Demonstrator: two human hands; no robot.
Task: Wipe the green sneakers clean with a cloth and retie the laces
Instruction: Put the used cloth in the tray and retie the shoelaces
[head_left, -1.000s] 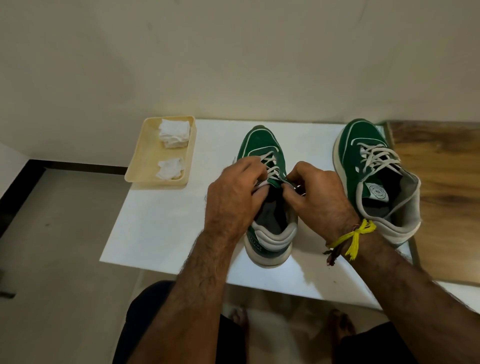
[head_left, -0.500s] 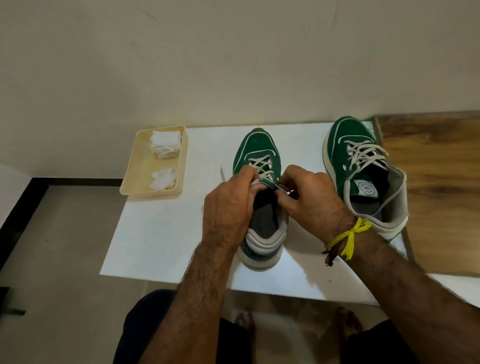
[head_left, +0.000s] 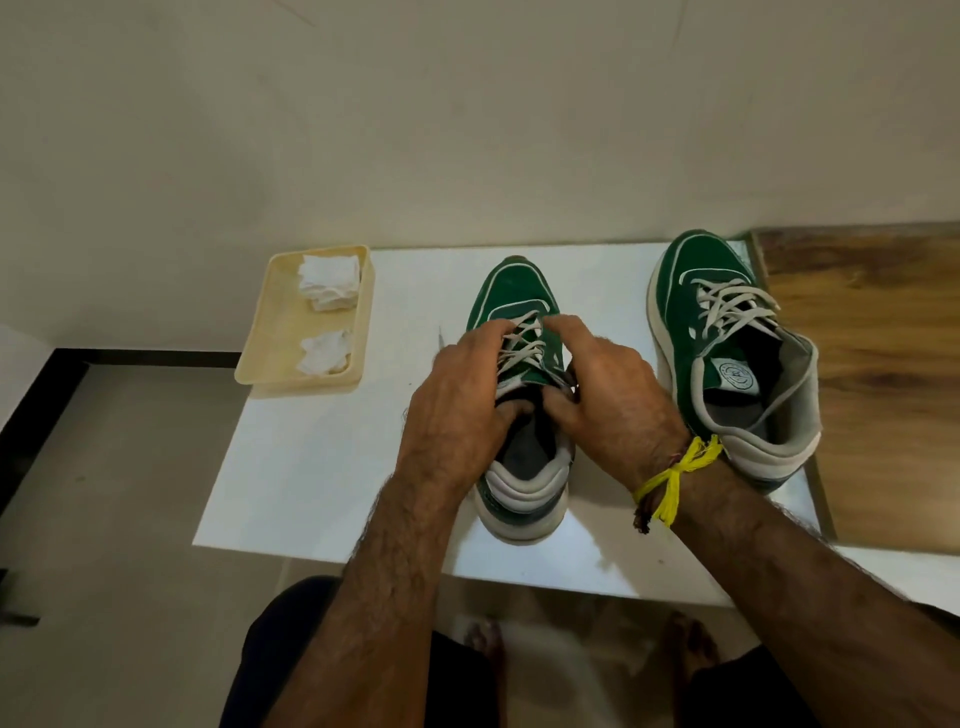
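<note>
Two green sneakers with white soles stand on the white table (head_left: 311, 467), toes pointing away from me. The left sneaker (head_left: 514, 291) is in the middle; my left hand (head_left: 457, 415) and my right hand (head_left: 608, 400) grip its two sides at the lacing, thumbs tucked into the opening under the tongue. Its white laces (head_left: 522, 343) show between my fingers. The right sneaker (head_left: 706, 291) stands apart at the right, laces loose and untied. White cloths (head_left: 330, 283) lie in a cream tray (head_left: 270, 332) at the left.
The tray overhangs the table's left edge. A wooden surface (head_left: 883, 364) adjoins the table on the right. A wall rises just behind the table. My knees and bare feet are below the near edge.
Both hands have moved forward along the left sneaker from the tongue's top to grip across the lacing. The view has tilted, so everything sits lower in frame.
</note>
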